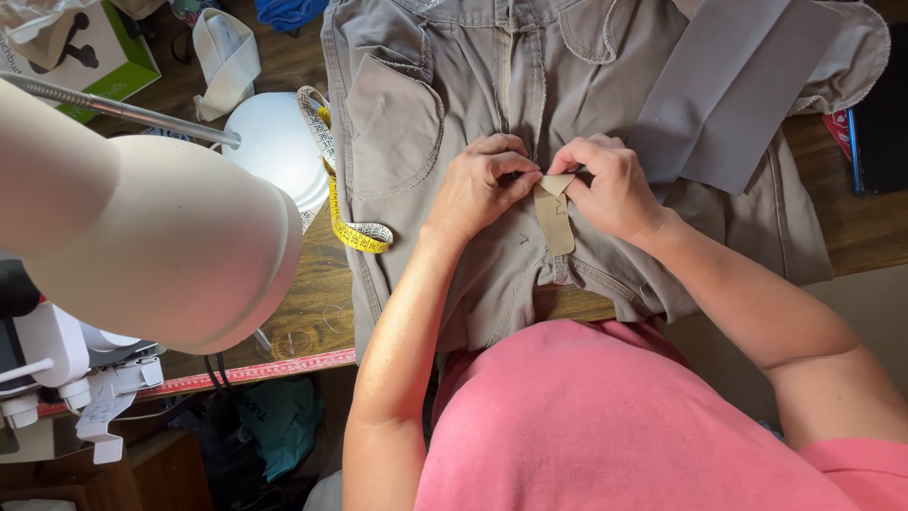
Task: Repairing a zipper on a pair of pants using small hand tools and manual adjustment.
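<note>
A pair of khaki trousers (426,123) lies spread flat on a wooden table (312,293). A small beige fabric piece (554,218) rests on the seam at the trousers' middle. My left hand (478,185) and my right hand (610,185) meet over its upper end, both pinching the folded top edge of the piece between thumb and fingers. The fingertips touch each other there. A grey strip of fabric (728,85) lies diagonally across the trousers to the right of my right hand.
A yellow tape measure (342,213) curls at the trousers' left edge. A white round lamp head (279,147) on a cream arm (142,232) stands at left. A red ruler strip (255,371) edges the table front. A sewing machine part (57,369) is at lower left.
</note>
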